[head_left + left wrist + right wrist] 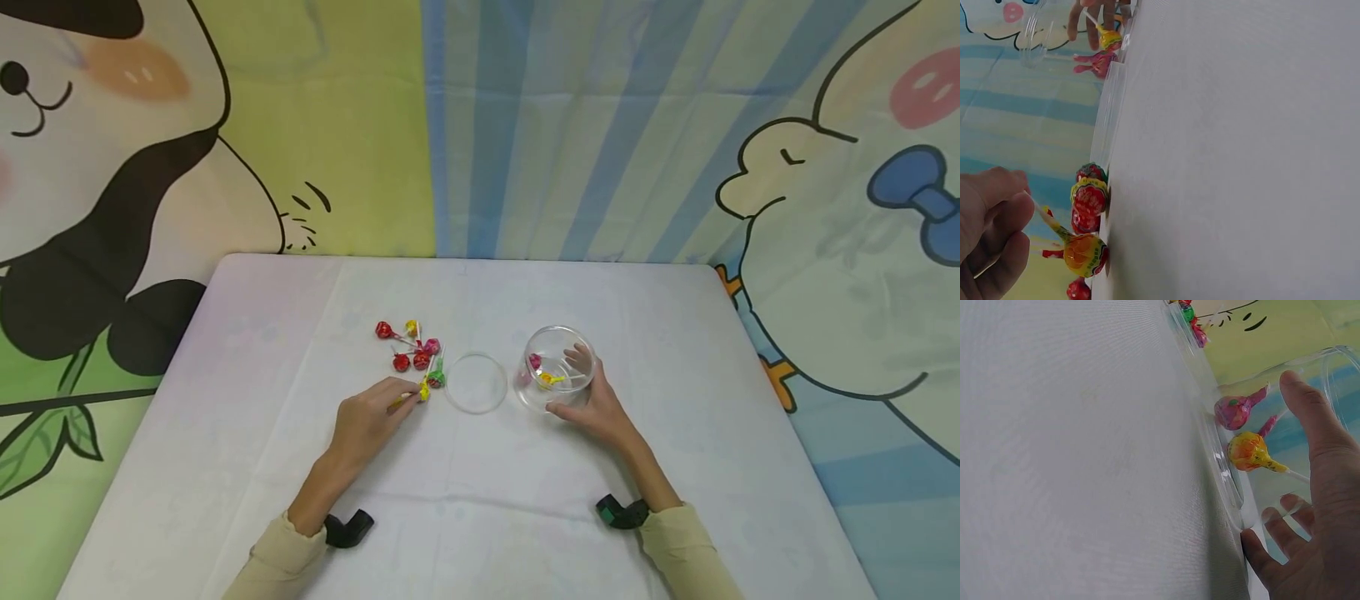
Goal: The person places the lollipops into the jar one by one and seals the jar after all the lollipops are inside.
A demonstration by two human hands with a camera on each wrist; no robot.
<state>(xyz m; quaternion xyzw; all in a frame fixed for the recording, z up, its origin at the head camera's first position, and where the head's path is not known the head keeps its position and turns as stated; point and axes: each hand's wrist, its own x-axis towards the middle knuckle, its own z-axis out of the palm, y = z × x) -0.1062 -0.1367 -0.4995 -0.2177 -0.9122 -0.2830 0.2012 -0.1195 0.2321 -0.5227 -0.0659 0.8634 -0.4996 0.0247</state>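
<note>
Ideally, the left hand, pinching a lollipop, clears the one-o'clock pile; the right hand, gripping the jar, steadies it.

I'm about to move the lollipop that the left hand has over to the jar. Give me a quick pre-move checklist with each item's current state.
1. Left hand pinches the yellow lollipop by its stick: ok.
2. Right hand holds the clear jar: ok.
3. Jar upright on the table: ok.
4. Lid off the jar: ok, it lies on the table between the jar and the loose lollipops.
5. Yellow lollipop free of the green lollipop beside it: cannot tell, they look too close.
6. Yellow lollipop above the jar: not ok, it is down by the loose ones.
</note>
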